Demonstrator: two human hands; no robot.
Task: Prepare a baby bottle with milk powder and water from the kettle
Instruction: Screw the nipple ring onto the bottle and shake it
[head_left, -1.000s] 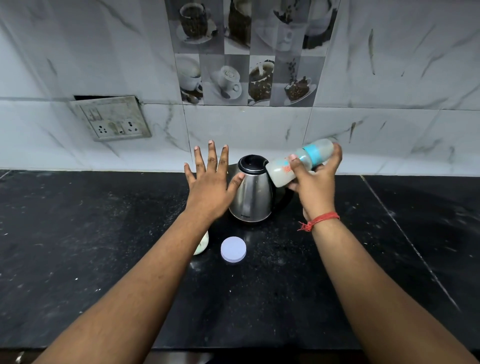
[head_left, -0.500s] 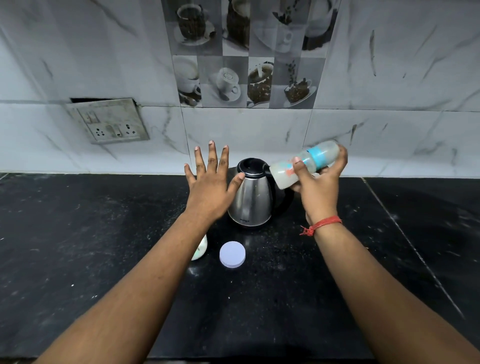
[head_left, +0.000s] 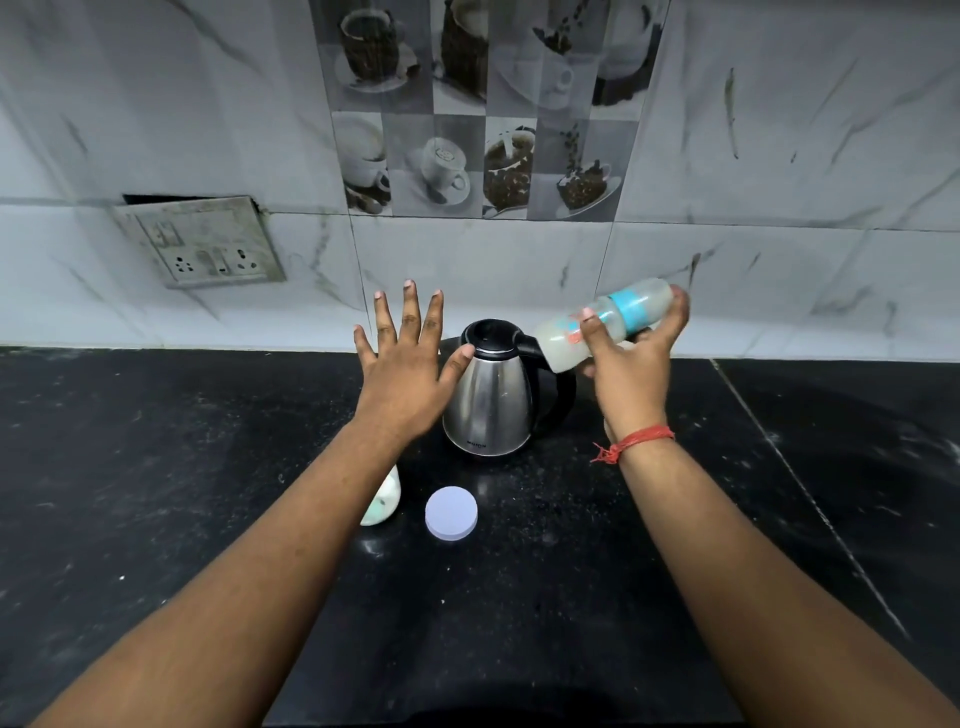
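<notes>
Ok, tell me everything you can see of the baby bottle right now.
The baby bottle is translucent plastic with a blue collar band and reddish print on its side. A milky whitish content shows in its lower end. The right hand holds it above the counter, tipped nearly sideways, with that end toward the kettle handle. Whether it touches the kettle cannot be told.

The kettle (head_left: 491, 402) had a brushed, shiny steel body with a glossy black plastic lid and handle. The baby bottle (head_left: 602, 325) was cloudy, translucent plastic. The countertop (head_left: 156, 493) was dark speckled stone, polished and reflective. The wall tiles (head_left: 779, 156) were glossy, marble-patterned. The round lid (head_left: 451, 513) looked matt, smooth plastic.
</notes>
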